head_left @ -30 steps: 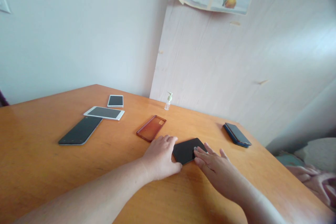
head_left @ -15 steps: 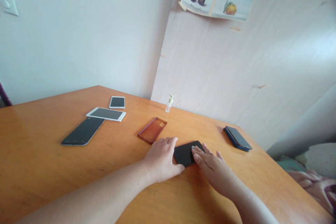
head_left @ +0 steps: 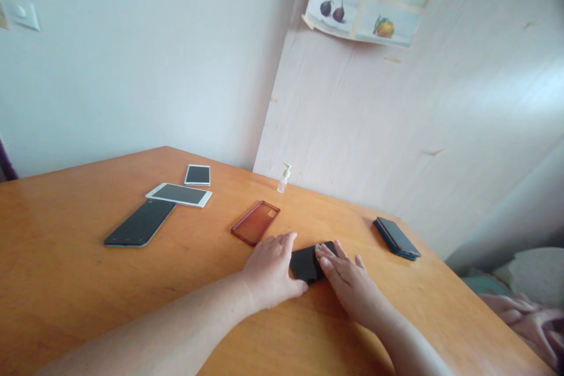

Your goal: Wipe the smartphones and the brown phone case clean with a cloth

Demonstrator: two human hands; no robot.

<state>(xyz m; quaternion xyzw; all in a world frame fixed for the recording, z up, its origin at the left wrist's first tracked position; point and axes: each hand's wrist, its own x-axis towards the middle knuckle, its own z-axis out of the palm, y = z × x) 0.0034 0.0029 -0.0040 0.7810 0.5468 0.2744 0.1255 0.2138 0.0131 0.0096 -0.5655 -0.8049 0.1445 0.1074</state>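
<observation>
A black smartphone [head_left: 306, 264] lies screen up on the wooden table between my hands. My left hand [head_left: 269, 270] braces its left end, thumb at the near edge and fingers at the far edge. Across the right part of the screen, my right hand [head_left: 348, 282] rests with its fingers stretched out flat. A small whitish spot shows at those fingertips; I cannot tell whether it is a nail or a bit of cloth. Just beyond my left hand lies a reddish-brown translucent phone case [head_left: 255, 223].
A small clear pump bottle [head_left: 284, 179] stands near the back edge. To the left lie a large dark phone [head_left: 141, 224], a white phone [head_left: 180, 194] and a smaller white-framed one [head_left: 198, 175]. A dark phone on a blue case [head_left: 397, 238] lies at right.
My right hand has slid slightly left over the phone's screen. My left hand stays at the phone's left end. The whole view has tilted up a little.
</observation>
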